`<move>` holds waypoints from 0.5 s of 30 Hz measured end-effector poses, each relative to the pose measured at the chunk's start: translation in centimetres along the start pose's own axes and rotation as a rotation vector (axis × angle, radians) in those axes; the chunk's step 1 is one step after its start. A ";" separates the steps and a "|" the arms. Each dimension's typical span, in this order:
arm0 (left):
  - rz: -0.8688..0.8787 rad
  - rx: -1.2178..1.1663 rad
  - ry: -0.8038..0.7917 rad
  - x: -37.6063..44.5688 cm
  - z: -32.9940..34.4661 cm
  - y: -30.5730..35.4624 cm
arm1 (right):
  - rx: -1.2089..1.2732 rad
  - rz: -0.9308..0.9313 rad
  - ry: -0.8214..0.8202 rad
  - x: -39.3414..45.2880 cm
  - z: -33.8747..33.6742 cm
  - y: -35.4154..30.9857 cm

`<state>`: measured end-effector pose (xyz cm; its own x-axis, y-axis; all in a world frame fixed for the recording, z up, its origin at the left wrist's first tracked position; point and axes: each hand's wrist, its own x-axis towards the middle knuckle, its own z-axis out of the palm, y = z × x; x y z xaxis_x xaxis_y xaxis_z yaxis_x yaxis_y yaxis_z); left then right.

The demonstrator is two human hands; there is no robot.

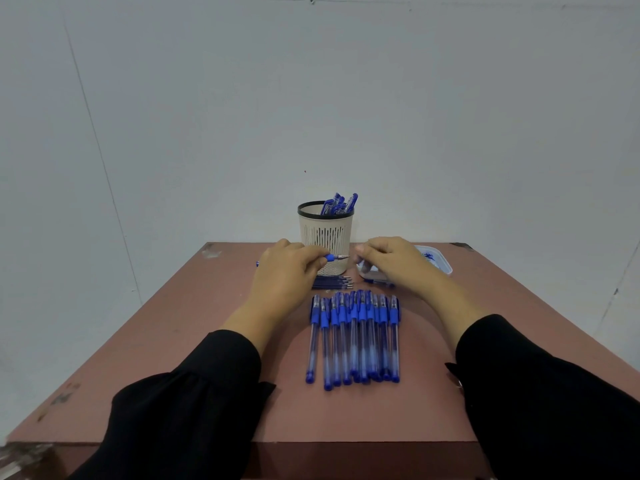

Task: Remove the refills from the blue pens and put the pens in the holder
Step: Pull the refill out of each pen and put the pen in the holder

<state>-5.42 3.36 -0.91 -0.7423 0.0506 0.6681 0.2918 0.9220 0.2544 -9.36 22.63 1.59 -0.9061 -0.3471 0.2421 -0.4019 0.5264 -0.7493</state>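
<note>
left hand (287,271) fingers pinching blue pen (334,258), tip poking rightward past fingertips; right hand (388,259) fingers curling, grip unclear.

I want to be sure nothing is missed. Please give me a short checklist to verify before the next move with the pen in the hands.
1. Left hand grips the held pen, tip pointing right: ok.
2. Right hand holds the pen's removed part: cannot tell, fingers hide it.
3. Refill already out of the held pen: cannot tell.
4. Holder upright, with room beside the pens inside: ok.
5. Pulled refills lie together in front of the holder: ok.
6. Row of waiting pens within reach: ok.
</note>
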 end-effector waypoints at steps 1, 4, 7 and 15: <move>-0.011 0.013 -0.006 0.0 0.0 -0.1 | -0.134 -0.001 0.028 0.2 -0.5 0.3; -0.025 0.020 -0.008 0.0 0.1 -0.3 | -0.493 0.088 0.044 0.5 -2.0 1.3; -0.030 0.020 -0.014 0.1 0.2 -0.3 | -0.704 0.121 0.046 0.2 -2.2 1.5; -0.037 0.048 -0.037 0.0 0.1 -0.2 | -0.744 0.042 0.049 0.4 -1.7 1.9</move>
<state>-5.57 3.23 -1.01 -0.7744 0.0295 0.6320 0.2348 0.9410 0.2438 -10.75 24.76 1.30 -0.9204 -0.2896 0.2626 -0.3349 0.9307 -0.1474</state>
